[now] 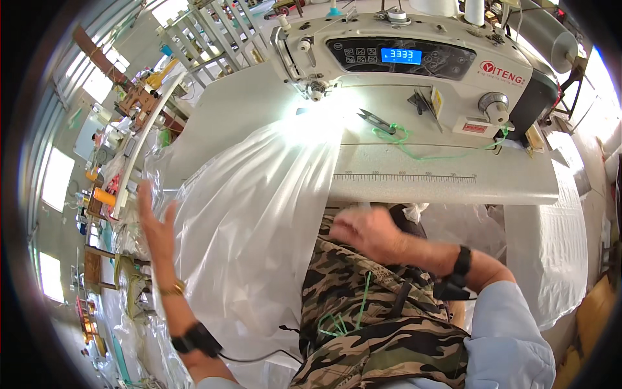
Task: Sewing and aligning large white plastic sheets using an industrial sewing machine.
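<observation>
A translucent white plastic sheet (240, 220) runs in gathered folds from under the needle area of a sewing machine (402, 48) down over the table's front edge toward my lap. At the sheet's left edge, my left hand (157, 223) is raised with its fingers spread and nothing in them. My right hand (369, 232) is over my lap, just right of the sheet and below the table edge. Motion blurs its bent fingers, so their grip is unclear. Glare from the machine's lamp hides the needle and presser foot.
Thread snips (377, 121) lie on the sewing table (447, 178), beside tangled green thread (405, 139) and tweezers (427, 107). White sheeting (547, 240) hangs off the right side. A metal rack (210, 39) stands behind, left of the machine. Green strands lie on my camouflage apron (382, 324).
</observation>
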Available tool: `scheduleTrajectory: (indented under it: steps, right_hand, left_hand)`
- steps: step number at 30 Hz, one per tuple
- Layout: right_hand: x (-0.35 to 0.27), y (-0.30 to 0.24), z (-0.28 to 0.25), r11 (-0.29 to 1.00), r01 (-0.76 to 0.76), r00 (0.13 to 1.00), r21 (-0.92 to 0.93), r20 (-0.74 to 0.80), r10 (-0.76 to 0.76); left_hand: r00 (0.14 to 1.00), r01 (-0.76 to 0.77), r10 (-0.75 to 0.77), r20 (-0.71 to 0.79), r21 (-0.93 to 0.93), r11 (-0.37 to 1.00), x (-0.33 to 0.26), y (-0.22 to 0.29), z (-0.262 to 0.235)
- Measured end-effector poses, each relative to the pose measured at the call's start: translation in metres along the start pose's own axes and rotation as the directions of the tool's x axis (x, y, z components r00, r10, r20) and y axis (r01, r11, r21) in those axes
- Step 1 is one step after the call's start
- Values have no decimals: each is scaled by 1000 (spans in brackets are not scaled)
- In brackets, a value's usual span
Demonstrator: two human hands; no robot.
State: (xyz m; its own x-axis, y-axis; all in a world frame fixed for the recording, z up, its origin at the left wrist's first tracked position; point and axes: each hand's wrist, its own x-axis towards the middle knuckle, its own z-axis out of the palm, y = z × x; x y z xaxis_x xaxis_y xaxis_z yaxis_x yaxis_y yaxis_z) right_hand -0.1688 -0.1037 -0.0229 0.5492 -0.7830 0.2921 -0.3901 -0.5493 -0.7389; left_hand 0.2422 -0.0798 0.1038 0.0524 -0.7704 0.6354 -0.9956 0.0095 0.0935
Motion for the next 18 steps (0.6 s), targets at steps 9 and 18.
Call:
scheduleTrajectory:
  steps: [9,18]
  right_hand:
    - [43,-4,150,555,-302,950,775,296,103]
    - [114,-134,69,114,171,982,979,-160,-98]
  left_hand:
    - [464,25,626,627,-715,698,-164,209,44]
    - [522,853,-380,764,-453,260,-313,116,84]
